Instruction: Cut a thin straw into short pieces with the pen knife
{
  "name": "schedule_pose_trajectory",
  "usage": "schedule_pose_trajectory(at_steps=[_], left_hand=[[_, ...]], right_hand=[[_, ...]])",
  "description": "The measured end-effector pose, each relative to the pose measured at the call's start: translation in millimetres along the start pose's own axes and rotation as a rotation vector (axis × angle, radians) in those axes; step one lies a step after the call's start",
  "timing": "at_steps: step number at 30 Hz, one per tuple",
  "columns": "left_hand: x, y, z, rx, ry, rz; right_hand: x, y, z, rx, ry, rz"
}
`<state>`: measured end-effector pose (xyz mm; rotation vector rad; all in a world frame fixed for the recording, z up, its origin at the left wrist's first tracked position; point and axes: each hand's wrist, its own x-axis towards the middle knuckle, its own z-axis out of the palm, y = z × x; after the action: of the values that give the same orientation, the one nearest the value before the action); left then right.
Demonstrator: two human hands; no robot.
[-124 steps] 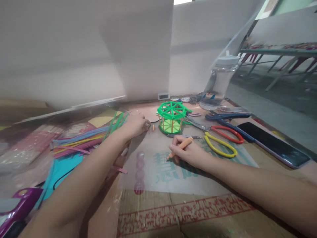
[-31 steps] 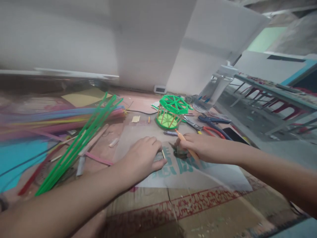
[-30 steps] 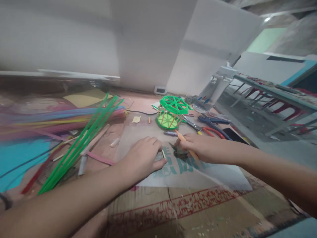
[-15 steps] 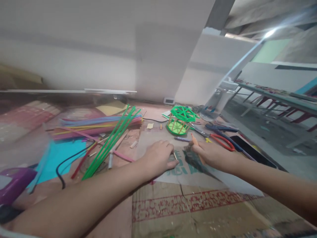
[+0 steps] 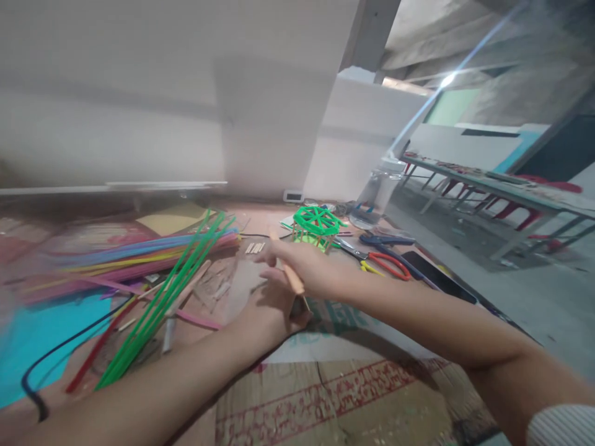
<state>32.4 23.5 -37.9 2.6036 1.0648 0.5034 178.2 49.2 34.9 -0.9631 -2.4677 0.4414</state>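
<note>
In the head view, my right hand (image 5: 297,263) crosses over my left hand (image 5: 272,306) above a white sheet (image 5: 297,353) marked with teal lettering, at a worktable crowded with craft supplies. My right fingers curl around an orange pen-like tool (image 5: 294,280), its far end too blurred to read, while the fingertips reach out slightly parted near a short row of pale pieces (image 5: 255,248). Much of my left hand is hidden beneath; a thin pale stick (image 5: 305,302) shows there and appears pinched between thumb and fingertip. Just beyond my right hand stands the green frame (image 5: 318,222), upright, its spoked top raised on slim posts over a lime base partly covered by my hand. By my judgement the main structure is done: top, posts and base are already joined. The small work looks unfinished: the pale pieces lie loose, apart from the frame, and the stick is in my hand, attached to nothing I can see. To the left, long green strips (image 5: 162,297) lie across a bundle of coloured strips (image 5: 153,254), apparently uncut and unused. To the right, scissors (image 5: 356,250) rest near the frame, out of my grasp; whether any cutting remains, I cannot tell.
</note>
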Motion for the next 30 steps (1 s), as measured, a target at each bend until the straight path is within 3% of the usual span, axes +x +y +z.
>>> schedule_pose_trajectory(at_steps=[3,5,6,9,13,18,23,30], left_hand=[[0.2,-1.4,1.5,-0.030,-0.014,0.020],[-0.9,-0.8,0.4,-0.039,-0.024,0.008],[-1.6,0.0,-0.6,-0.042,-0.027,-0.002],[-3.2,2.9,-3.8,-0.054,-0.034,-0.033],[-2.5,4.3,-5.8,-0.054,-0.049,-0.045],[-1.4,1.8,-6.3,-0.073,-0.070,-0.037],[-0.4,0.1,-6.8,-0.062,-0.099,-0.037],[0.1,-3.2,-3.8,-0.106,-0.056,-0.053]], right_hand=[[-47.7,4.9,-2.8,0.375,0.152,0.046],[-70.5,11.0,-0.8,0.505,0.272,0.104],[-77.8,14.8,1.6,0.521,0.268,0.170],[-86.1,27.1,11.3,0.658,0.291,0.349],[-84.7,39.4,20.1,0.826,0.364,0.437],[-86.9,37.3,18.5,0.809,0.339,0.473],[-86.5,25.2,11.7,0.596,0.251,0.557],[-81.3,22.7,10.2,0.525,0.247,0.588]])
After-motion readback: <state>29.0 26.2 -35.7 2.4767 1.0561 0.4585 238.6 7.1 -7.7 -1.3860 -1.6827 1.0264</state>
